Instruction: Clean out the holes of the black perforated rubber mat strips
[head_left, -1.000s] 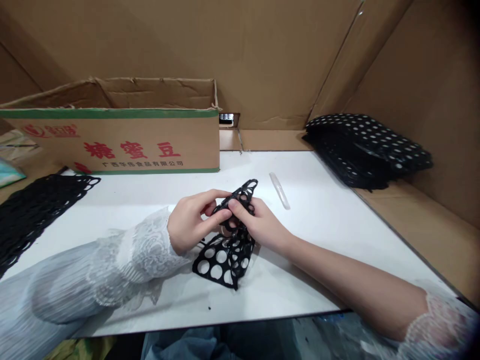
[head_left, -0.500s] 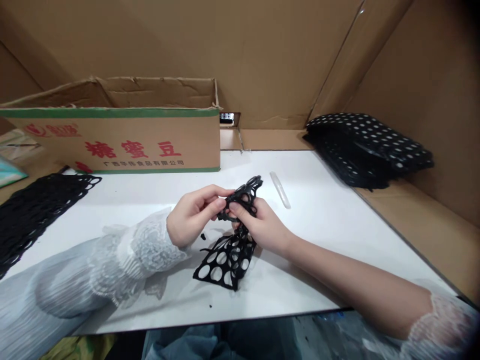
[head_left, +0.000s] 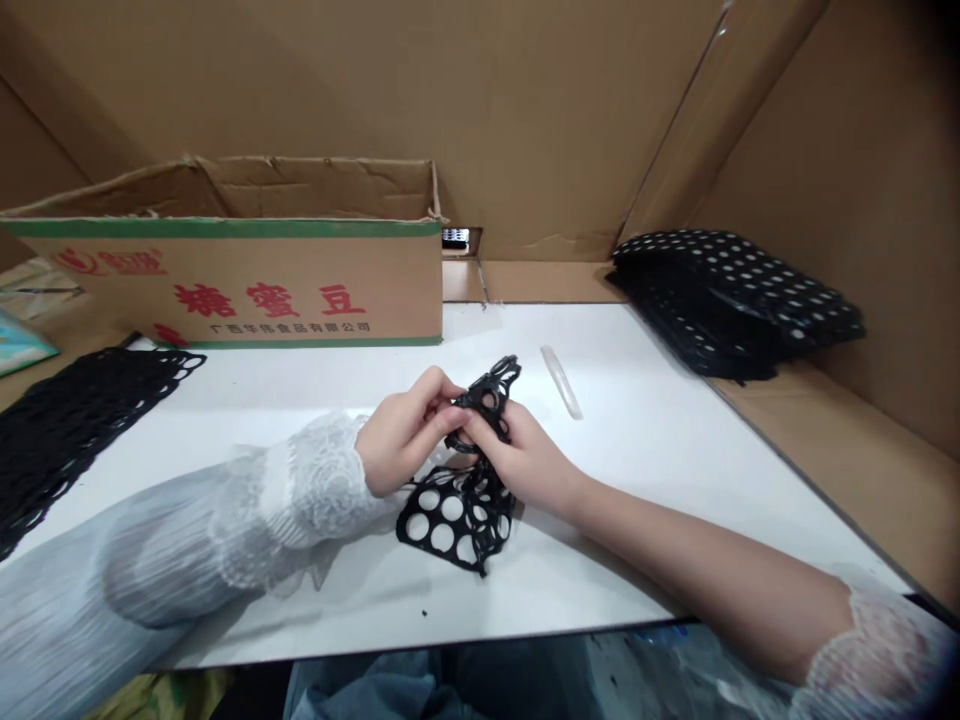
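A black perforated sheet (head_left: 459, 515), full of round holes, is folded and bunched over the white table (head_left: 660, 440). My left hand (head_left: 401, 440) pinches its upper part from the left with thumb and fingers. From the right, my right hand (head_left: 525, 455) grips the same bunched top, fingertips meeting the left hand's. The sheet's lower end rests on the table below both hands. Both wrists wear white lace sleeves.
An open cardboard box (head_left: 232, 270) with red print stands at the back left. A stack of black perforated sheets (head_left: 731, 300) lies at the right. More black perforated sheets (head_left: 71, 420) lie at the left edge. A small clear stick (head_left: 561, 380) lies beyond my hands. Cardboard walls surround the table.
Both hands have shifted slightly right and closer together, working the sheet's top into a tighter bunch. The lower end has turned a little on the table.
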